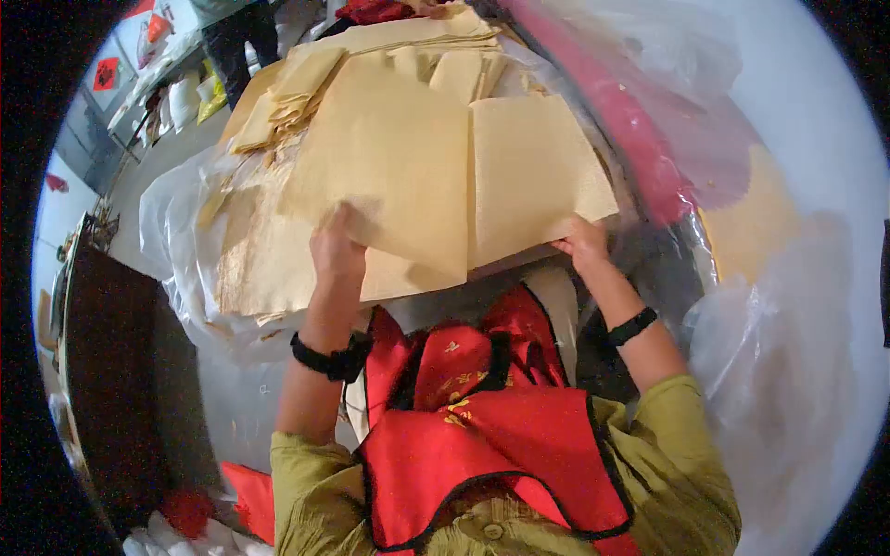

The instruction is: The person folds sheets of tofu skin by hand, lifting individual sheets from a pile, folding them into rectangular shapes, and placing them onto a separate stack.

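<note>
Two thin yellowish sheets are held up side by side over a wide pile of similar sheets (pixel 250 278). My left hand (pixel 339 243) is closed on the lower left edge of the larger left sheet (pixel 399 157). On the right, my right hand (pixel 584 243) pinches the lower edge of the right sheet (pixel 528 171). The two sheets meet or overlap along a near-vertical line between my hands. Behind them, folded pieces (pixel 301 88) lie on the pile at the upper left.
Clear plastic (pixel 171 222) hangs around the pile's left side. A pink and red plastic cover (pixel 630 120) runs along the right. At the left stands a dark brown panel (pixel 116 343). A person's dark-trousered legs (pixel 239 46) show at the top left, near white sacks (pixel 184 100).
</note>
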`<move>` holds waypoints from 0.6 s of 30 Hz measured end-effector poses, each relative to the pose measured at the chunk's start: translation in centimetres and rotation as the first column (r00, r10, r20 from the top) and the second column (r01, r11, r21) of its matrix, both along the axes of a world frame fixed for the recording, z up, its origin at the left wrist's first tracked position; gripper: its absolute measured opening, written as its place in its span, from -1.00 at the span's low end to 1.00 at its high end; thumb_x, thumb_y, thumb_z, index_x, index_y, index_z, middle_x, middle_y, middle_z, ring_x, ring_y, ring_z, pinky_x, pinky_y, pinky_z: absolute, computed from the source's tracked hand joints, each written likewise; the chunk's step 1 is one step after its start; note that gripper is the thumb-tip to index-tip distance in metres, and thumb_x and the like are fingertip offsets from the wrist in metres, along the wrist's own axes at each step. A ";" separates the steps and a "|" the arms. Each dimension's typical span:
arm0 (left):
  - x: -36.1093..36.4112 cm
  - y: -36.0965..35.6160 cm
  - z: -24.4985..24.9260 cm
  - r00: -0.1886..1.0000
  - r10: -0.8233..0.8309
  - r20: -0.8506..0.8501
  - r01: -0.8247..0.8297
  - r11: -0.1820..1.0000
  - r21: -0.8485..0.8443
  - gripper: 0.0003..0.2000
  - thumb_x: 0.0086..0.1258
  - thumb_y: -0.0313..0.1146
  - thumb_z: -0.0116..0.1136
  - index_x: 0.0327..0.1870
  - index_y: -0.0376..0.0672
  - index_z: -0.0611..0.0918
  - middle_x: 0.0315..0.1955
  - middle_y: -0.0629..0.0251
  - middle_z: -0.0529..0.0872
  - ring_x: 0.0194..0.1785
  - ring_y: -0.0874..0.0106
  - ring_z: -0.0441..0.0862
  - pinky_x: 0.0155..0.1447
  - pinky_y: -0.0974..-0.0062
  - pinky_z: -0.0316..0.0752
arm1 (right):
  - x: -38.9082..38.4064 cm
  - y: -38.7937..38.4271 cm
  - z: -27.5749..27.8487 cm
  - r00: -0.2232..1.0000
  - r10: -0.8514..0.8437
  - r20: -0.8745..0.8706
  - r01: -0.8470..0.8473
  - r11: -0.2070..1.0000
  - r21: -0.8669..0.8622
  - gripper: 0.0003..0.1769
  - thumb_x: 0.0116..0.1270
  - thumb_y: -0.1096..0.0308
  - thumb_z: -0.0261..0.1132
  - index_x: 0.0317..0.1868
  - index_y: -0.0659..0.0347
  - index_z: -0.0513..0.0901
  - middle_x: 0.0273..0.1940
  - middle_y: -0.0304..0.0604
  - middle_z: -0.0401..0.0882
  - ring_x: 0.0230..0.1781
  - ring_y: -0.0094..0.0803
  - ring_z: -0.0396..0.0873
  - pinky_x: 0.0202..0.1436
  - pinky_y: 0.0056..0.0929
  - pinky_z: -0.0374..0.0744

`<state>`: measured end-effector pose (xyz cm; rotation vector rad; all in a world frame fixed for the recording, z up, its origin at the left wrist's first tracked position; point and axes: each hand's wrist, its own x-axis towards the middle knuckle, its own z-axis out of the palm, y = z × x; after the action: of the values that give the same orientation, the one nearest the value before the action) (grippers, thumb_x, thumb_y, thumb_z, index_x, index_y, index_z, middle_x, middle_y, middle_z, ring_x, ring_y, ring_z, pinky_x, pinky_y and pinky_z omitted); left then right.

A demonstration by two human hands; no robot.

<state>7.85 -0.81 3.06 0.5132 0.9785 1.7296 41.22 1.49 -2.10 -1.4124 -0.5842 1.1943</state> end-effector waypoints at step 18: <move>-0.7 -10.0 -3.1 0.754 -0.604 -0.259 0.438 0.756 -0.487 -0.62 0.26 -0.07 0.04 -0.29 -0.30 0.51 -0.33 0.14 0.61 -0.36 0.30 0.63 -0.27 0.40 0.54 | -7.6 -0.5 5.2 0.403 0.327 0.855 -0.716 0.694 0.072 -0.71 0.20 0.42 0.13 -0.07 0.35 0.46 -0.49 -0.16 0.57 -0.46 -0.47 0.58 -0.35 -0.55 0.54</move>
<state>7.11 -10.77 0.00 0.8084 1.2868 0.8790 33.66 1.01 3.07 -1.3272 -1.9909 0.7201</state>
